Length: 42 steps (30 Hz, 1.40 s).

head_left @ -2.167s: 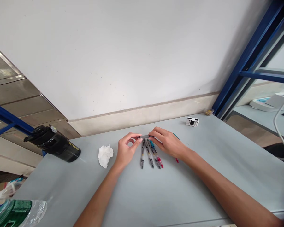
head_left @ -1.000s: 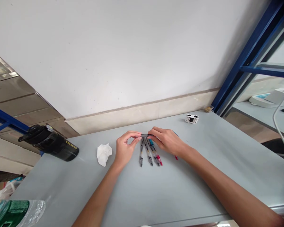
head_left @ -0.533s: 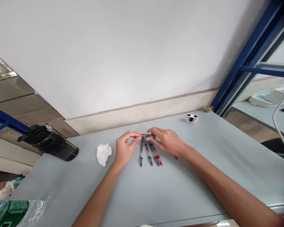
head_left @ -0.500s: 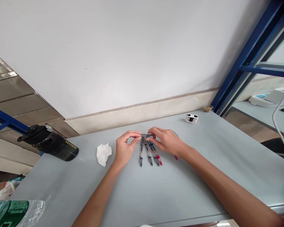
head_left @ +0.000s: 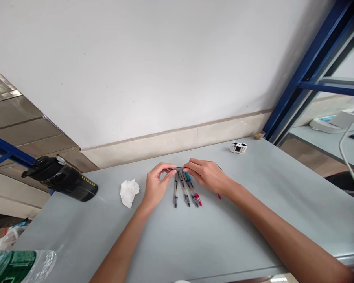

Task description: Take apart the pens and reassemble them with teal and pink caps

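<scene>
Around, pens (head_left: 185, 190) (partly behind right hand (head_left: 205, 173)), tissue (head_left: 129, 192), black bottle (head_left: 65, 181)

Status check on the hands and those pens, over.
Left hand and right hand: both gripping one thin dark rod, held crosswise. Pens: loosely fanned on the grey table. Crumpled tissue: off left, touching neither hand.
</scene>
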Motion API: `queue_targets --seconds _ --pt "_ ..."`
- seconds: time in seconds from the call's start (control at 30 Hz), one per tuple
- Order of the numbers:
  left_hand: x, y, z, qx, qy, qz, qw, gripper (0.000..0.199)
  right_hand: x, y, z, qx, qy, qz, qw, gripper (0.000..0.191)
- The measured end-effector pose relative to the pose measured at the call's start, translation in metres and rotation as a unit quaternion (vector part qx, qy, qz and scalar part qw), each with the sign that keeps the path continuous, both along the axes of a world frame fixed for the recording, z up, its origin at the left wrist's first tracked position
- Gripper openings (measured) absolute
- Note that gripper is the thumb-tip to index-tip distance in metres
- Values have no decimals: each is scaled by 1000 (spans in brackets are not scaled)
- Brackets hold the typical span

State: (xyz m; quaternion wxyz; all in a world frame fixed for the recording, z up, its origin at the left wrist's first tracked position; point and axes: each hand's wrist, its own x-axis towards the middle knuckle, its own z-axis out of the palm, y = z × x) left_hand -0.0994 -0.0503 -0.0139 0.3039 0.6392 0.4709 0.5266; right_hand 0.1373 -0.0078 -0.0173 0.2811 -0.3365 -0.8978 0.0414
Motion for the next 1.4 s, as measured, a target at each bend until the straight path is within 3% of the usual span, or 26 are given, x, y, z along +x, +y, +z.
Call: queue_targets --seconds 0.2,0.33,0.7,0.87,1.07,1.2,1.33,1.4 --pt "0 0 -1 -58 -25 -2 998 26 0 2 -2 6 8 1 1000 36" --pt "-2 2 -2 -35 2 7 999 21 0 1 -1 -14 14 11 1000 39" --pt "-3 0 0 -9 -7 0 1000 20 -4 -5 15 -196 126 27 972 46" --pt "-2 2 -1 -54 -91 18 994 28 -3 -7 27 -300 281 9 912 40" --pt "-3 4 0 -81 -172 35 981 34 -2 -5 37 -327 445 43 832 38" --pt "1 1 -2 -66 -137 30 988 32 -5 -2 31 -326 501 33 801 33" --pt "7 -4 -1 -49 -66 17 996 30 -5 4 23 -320 518 15 793 33" --pt "7 -6 0 -44 -14 3 999 31 -3 8 22 -329 545 12 771 33"
